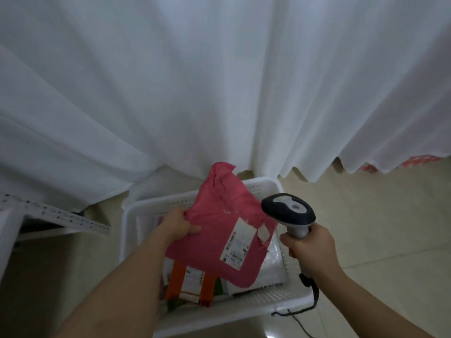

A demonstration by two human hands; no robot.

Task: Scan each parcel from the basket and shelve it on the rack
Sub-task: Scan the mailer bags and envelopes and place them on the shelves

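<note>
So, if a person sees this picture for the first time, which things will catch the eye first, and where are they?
The pink parcel stands out most: the left hand holds it up at centre, over the white basket, its label facing up. Just to its right, the right hand grips a handheld scanner. White curtains fill the whole upper half.

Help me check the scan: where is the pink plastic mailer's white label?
On the pink plastic mailer, lower right of centre, the white label faces up over the white basket, beside the grey handheld scanner.
</note>
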